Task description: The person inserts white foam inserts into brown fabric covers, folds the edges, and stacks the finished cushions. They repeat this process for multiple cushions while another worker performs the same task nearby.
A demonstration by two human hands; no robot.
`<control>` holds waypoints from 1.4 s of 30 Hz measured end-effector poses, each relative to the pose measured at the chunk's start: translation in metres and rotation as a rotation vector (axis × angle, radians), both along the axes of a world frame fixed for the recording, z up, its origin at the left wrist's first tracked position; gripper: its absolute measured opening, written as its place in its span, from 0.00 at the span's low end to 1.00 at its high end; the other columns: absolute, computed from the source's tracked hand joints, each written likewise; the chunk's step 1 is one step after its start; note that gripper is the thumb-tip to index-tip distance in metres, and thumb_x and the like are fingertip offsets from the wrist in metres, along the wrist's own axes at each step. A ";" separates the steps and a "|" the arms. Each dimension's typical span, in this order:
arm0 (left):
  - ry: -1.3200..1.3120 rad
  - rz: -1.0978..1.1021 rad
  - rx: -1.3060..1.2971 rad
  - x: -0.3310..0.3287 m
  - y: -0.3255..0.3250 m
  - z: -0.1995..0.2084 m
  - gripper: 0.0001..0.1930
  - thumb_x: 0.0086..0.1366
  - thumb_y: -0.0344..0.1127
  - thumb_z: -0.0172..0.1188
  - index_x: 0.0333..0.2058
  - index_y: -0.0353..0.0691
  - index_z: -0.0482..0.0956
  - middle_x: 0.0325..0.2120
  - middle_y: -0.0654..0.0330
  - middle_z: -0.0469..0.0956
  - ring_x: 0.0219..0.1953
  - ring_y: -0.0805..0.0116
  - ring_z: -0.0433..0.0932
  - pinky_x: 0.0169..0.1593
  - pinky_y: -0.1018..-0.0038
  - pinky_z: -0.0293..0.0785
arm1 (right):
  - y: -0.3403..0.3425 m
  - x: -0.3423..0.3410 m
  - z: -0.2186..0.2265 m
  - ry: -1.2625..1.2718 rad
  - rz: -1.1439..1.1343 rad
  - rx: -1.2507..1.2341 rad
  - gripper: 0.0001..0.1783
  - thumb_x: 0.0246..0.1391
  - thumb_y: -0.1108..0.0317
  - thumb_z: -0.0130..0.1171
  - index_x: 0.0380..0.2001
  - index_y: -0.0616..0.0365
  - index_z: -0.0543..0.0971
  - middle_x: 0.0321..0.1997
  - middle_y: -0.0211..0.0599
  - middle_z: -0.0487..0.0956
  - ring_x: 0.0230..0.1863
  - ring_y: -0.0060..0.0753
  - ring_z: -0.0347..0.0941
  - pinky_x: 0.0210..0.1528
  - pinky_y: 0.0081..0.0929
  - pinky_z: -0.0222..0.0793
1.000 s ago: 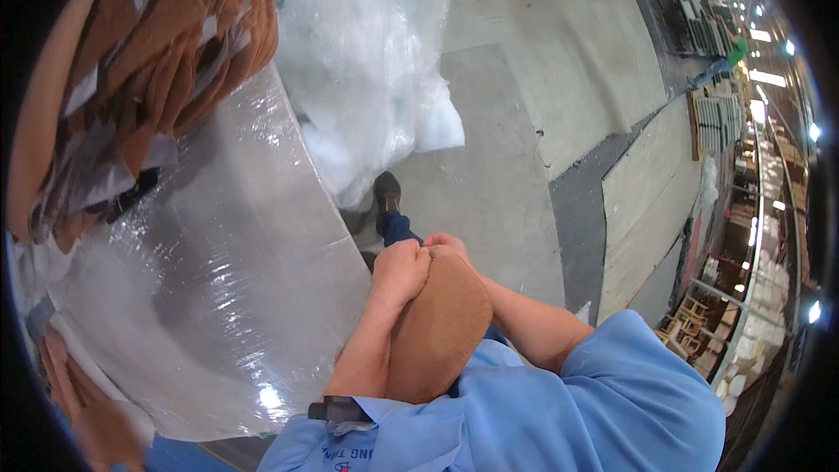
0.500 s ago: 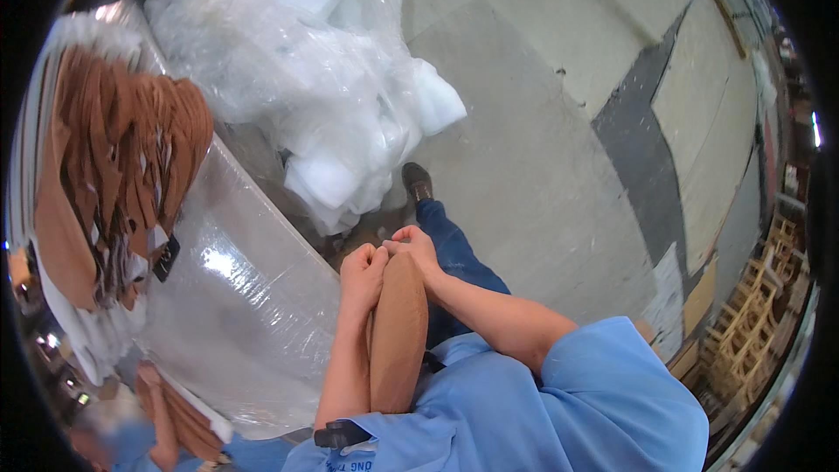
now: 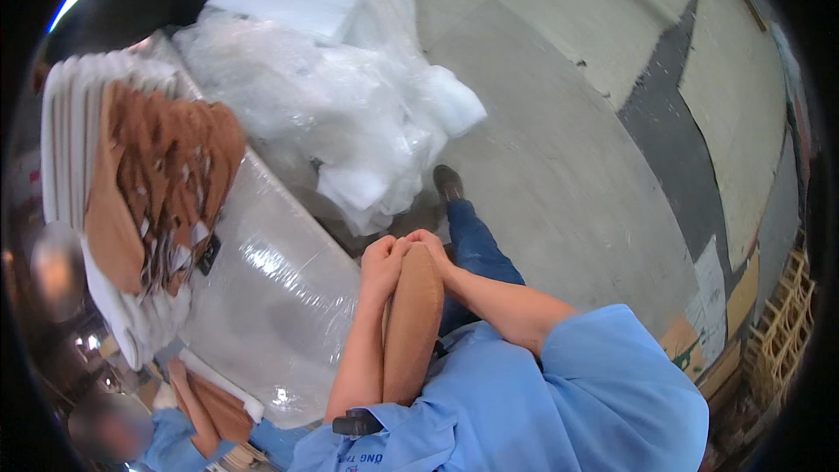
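A brown padded cushion (image 3: 414,323) stands on edge between my forearms, its near end against my blue shirt. My left hand (image 3: 382,267) and my right hand (image 3: 428,246) meet at its far end, both with fingers closed on the fabric edge. The fingertips are partly hidden behind the cushion and each other. Left of my arms is a table wrapped in clear plastic film (image 3: 271,315). On it lies a stack of brown fabric covers (image 3: 175,183), beside several white padding pieces (image 3: 70,140).
White foam in clear plastic (image 3: 341,114) is heaped beyond the table. At the lower left a co-worker in blue (image 3: 183,437) handles another brown piece (image 3: 221,406). Flat sheets (image 3: 559,140) cover the floor. Wooden frames (image 3: 782,323) stand at the far right.
The view has shifted, so the surroundings appear farther right. My hands have drawn closer together at the cushion's far end, and my right fingers have curled in.
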State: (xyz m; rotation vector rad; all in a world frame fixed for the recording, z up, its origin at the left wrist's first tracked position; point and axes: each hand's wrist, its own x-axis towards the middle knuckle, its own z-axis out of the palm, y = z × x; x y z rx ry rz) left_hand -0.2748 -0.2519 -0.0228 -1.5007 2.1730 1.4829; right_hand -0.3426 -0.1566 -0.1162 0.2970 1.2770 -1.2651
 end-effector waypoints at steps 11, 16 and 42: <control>-0.131 -0.009 -0.070 0.157 0.049 0.076 0.15 0.72 0.46 0.63 0.37 0.38 0.81 0.31 0.52 0.81 0.37 0.60 0.79 0.44 0.65 0.75 | -0.021 -0.090 0.060 -0.440 0.657 -0.177 0.36 0.64 0.30 0.57 0.39 0.56 0.85 0.34 0.31 0.83 0.37 0.27 0.80 0.44 0.25 0.75; -0.010 0.432 -0.283 0.170 0.082 0.072 0.12 0.75 0.41 0.58 0.39 0.37 0.77 0.31 0.48 0.78 0.37 0.55 0.78 0.42 0.61 0.73 | -0.069 -0.081 0.122 0.031 1.424 -0.363 0.27 0.58 0.46 0.72 0.47 0.59 0.86 0.42 0.31 0.85 0.43 0.25 0.79 0.49 0.26 0.75; -0.237 0.908 -0.509 0.248 0.131 0.045 0.15 0.74 0.51 0.58 0.37 0.46 0.81 0.28 0.47 0.83 0.33 0.38 0.81 0.36 0.48 0.75 | -0.117 0.077 0.143 1.632 1.926 -0.866 0.09 0.56 0.64 0.56 0.34 0.58 0.79 0.37 0.51 0.83 0.41 0.63 0.81 0.45 0.56 0.77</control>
